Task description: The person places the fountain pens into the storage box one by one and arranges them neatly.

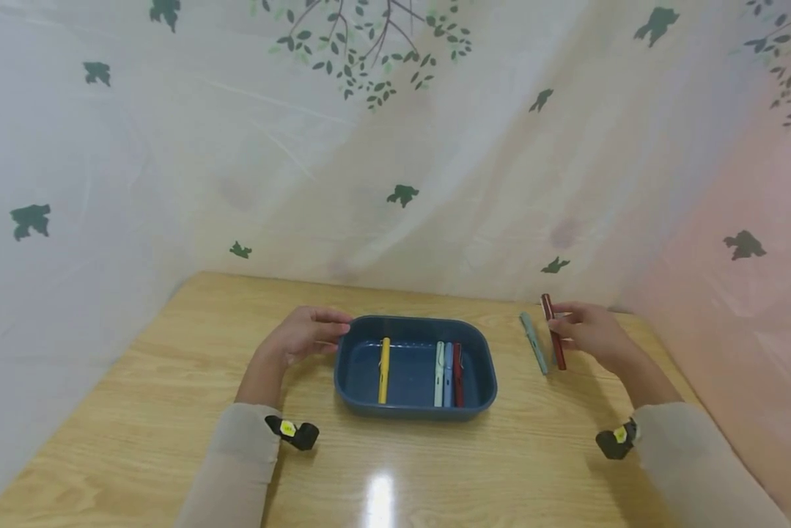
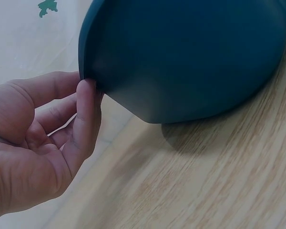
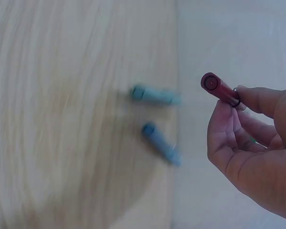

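Observation:
My left hand (image 1: pixel 309 335) pinches the left rim of a dark blue plastic box (image 1: pixel 408 413); in the left wrist view the thumb presses its outer wall. Inside the box lie a yellow pen (image 1: pixel 384 370) on the left and, side by side on the right, a pale green pen (image 1: pixel 438 378), a blue pen (image 1: pixel 448 375) and a dark red pen (image 1: pixel 458 378). Above the table at the right, my right hand (image 1: pixel 589 334) holds another dark red pen (image 1: pixel 558 353) between thumb and fingers. Beneath it a grey-green pen (image 1: pixel 534 344) and a blue pen (image 3: pixel 161 144) rest on the table.
The wooden table (image 1: pixel 342 469) reaches back to a pale curtain (image 1: pixel 289 161) printed with leaves and birds. Another side of the curtain (image 1: pixel 751 352) borders the table's right edge. Both wrists wear a small black camera (image 1: pixel 292 433).

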Demonstrator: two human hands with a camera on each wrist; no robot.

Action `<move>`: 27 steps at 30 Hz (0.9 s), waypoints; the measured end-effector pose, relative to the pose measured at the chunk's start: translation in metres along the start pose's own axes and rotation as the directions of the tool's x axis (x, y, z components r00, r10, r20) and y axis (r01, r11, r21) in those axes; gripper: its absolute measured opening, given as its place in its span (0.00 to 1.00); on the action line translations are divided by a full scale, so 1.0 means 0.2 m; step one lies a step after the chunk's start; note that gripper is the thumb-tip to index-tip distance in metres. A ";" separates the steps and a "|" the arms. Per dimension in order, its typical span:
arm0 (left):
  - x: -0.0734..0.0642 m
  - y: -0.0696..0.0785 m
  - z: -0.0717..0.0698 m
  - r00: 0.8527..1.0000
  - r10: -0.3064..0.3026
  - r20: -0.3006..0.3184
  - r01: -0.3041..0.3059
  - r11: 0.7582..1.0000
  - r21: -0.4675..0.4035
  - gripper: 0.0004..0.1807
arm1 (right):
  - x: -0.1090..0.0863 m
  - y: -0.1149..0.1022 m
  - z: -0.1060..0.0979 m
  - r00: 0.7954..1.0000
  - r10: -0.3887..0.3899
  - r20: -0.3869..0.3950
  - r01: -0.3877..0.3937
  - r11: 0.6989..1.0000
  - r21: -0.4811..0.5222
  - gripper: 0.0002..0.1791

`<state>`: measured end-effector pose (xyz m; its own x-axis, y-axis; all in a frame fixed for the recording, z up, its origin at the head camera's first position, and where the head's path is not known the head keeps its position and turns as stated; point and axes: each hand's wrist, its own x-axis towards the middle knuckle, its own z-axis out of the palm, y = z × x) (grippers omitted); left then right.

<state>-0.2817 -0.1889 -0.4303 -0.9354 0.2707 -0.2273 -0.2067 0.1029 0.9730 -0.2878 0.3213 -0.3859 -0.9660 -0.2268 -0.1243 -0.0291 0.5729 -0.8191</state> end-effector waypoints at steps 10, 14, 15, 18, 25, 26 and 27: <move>0.01 -0.01 -0.01 1.000 -0.005 -0.010 0.005 1.000 -0.015 0.17 | 0.02 -0.27 0.20 0.999 -0.038 0.038 0.034 0.994 0.104 0.30; 0.01 -0.01 -0.01 1.000 -0.010 -0.009 0.010 1.000 -0.015 0.17 | 0.02 -0.37 0.31 0.998 -0.046 0.047 0.039 0.988 0.149 0.29; 0.01 0.00 -0.01 1.000 -0.011 -0.009 0.011 1.000 -0.014 0.17 | 0.02 -0.40 0.34 0.997 -0.049 0.053 0.040 0.986 0.159 0.29; 0.01 0.00 -0.01 1.000 -0.016 -0.013 0.016 1.000 -0.018 0.17 | 0.03 -0.45 0.43 0.997 -0.053 0.064 0.040 0.981 0.192 0.28; 0.02 -0.01 -0.01 1.000 -0.012 -0.002 0.012 1.000 -0.025 0.18 | 0.06 -0.52 0.63 0.990 -0.084 0.115 0.056 0.972 0.229 0.30; 0.02 -0.01 -0.01 1.000 -0.010 0.000 0.010 1.000 -0.022 0.18 | 0.06 -0.52 0.66 0.989 -0.086 0.124 0.056 0.972 0.229 0.30; 0.02 -0.01 -0.01 1.000 -0.010 0.001 0.010 1.000 -0.020 0.18 | 0.06 -0.53 0.68 0.988 -0.086 0.130 0.054 0.971 0.231 0.30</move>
<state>-0.2854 -0.1897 -0.4322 -0.9331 0.2707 -0.2368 -0.2214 0.0867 0.9713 -0.2610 0.1504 -0.3775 -0.9184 -0.3753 -0.1253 -0.0208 0.3620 -0.9319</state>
